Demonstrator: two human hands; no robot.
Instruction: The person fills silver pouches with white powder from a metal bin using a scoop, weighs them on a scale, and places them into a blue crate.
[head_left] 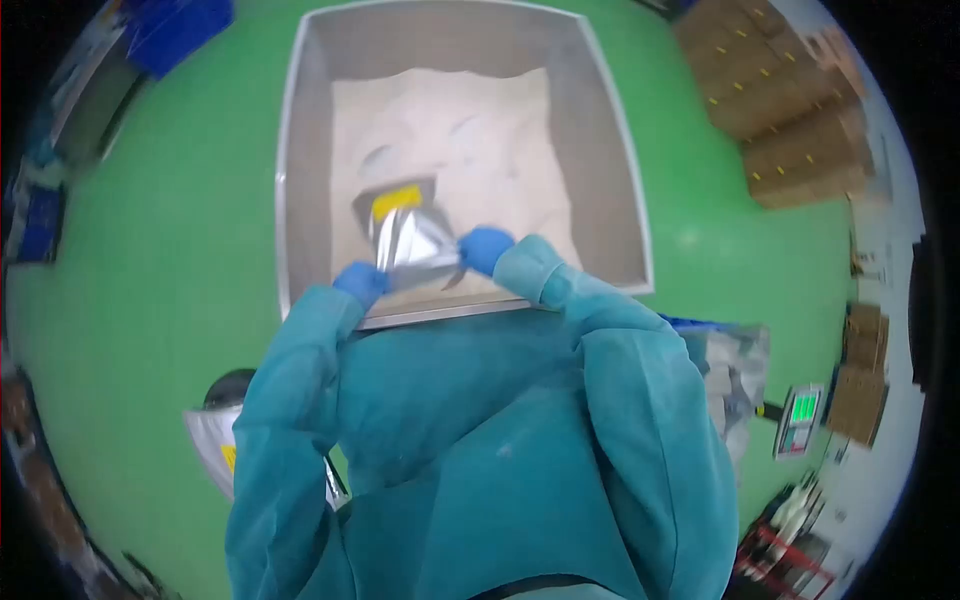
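Observation:
Both my hands, in blue gloves, grip the near corners of a silver foil pouch (415, 240) that carries a yellow label. My left hand (362, 284) is closed on its left corner, and my right hand (485, 250) is closed on the right one. Below the pouch is a large grey bin (610, 190) with a pale rim. A cream-coloured sheet or layer (490, 150) covers the bin's floor, with a few faint greyish marks on it. The pouch overlaps the near left part of that layer in this view.
Stacked cardboard boxes (770, 100) stand at the upper right, with more boxes (858, 390) lower down. A scale display (800, 420) glows green at right. Clear plastic bags (735, 375) lie by my right arm, a silver bag (212, 440) by my left. A blue crate (175, 35) is upper left.

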